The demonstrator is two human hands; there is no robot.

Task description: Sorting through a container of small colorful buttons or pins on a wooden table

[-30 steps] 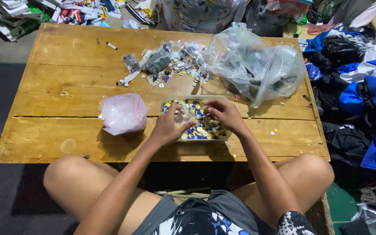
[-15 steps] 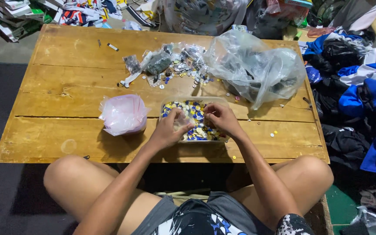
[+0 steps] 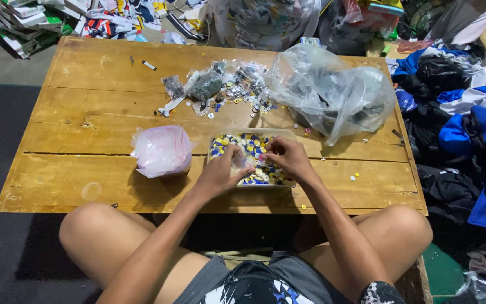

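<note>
A: Hidden parts? Both hands sit over the clear tray (image 3: 252, 135) of small round pieces (image 3: 247, 145), yellow, blue, white. Near half of it is covered.

B: Left hand (image 3: 220, 173): fingers bent, tips down among the pieces; whether they pinch one can't be told. Right hand (image 3: 289, 159): fingers curled together, grip equally unclear.

A: Tray placement: near edge of the wooden table (image 3: 74, 141), middle.

B: Surroundings: pink bag (image 3: 161, 151) just left of tray. Large clear bag (image 3: 333, 93) behind right, contents murky. Scattered small packets (image 3: 215, 87) beyond. Clothes heap (image 3: 462, 112) cut off at right.
</note>
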